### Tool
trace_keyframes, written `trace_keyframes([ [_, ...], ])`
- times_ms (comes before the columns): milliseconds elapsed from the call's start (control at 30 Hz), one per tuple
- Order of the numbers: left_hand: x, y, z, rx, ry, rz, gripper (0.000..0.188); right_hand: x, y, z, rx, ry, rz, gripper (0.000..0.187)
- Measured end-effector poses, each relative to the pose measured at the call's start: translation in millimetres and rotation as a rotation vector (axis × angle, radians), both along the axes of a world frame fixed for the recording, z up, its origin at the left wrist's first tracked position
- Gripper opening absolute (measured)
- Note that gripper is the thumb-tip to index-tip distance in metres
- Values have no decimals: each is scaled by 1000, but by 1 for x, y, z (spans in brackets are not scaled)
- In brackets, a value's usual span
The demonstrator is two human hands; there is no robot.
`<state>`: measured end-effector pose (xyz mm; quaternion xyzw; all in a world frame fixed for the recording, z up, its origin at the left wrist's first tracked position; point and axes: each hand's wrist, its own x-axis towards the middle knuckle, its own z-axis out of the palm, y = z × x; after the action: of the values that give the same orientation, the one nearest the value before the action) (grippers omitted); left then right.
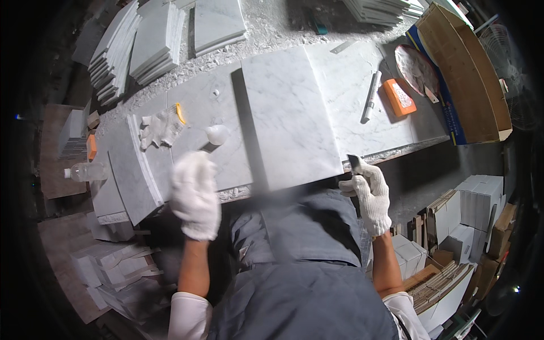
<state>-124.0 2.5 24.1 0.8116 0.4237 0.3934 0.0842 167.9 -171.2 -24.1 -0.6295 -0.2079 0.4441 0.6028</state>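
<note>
In front of me a large grey-veined white marble tile [290, 113] lies on the work surface, its near edge close to my body. My right hand [373, 198], in a white knit glove, is at the tile's near right corner. Its thumb and fingers pinch a small dark flat piece [354, 163], whose kind I cannot make out. My left hand [195, 195], gloved too, is at the near edge left of the tile, its fingers smeared by motion. A small white translucent container [217, 135] stands just beyond it. Farther left lies a loose white glove [161, 129] with a yellow cuff.
Right of the tile lie a white marker pen [372, 96], an orange block [399, 97] and a round dish [416, 71], beside an open cardboard box [464, 73]. Tile stacks [156, 42] stand at the back. A plastic bottle [85, 172] is at the far left.
</note>
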Motion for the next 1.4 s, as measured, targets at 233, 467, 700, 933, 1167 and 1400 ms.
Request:
trace_keyframes([
  [233,31,-27,-29,-610,47,4,33,-16,15,-13,35,-27,83,36],
  [467,40,-19,-34,-891,-163,32,32,-21,14,-18,66,-138,43,34],
  [700,13,-41,-30,-924,193,-291,22,-15,17,-14,118,40,65,25],
  [933,18,-69,-38,-526,839,-308,15,-9,19,-11,11,-9,68,19],
  [1167,38,-73,-123,-341,638,-274,21,-4,15,-15,152,52,118,18],
  [1400,20,-81,-63,-325,810,-364,20,-5,9,-12,63,86,95,21],
])
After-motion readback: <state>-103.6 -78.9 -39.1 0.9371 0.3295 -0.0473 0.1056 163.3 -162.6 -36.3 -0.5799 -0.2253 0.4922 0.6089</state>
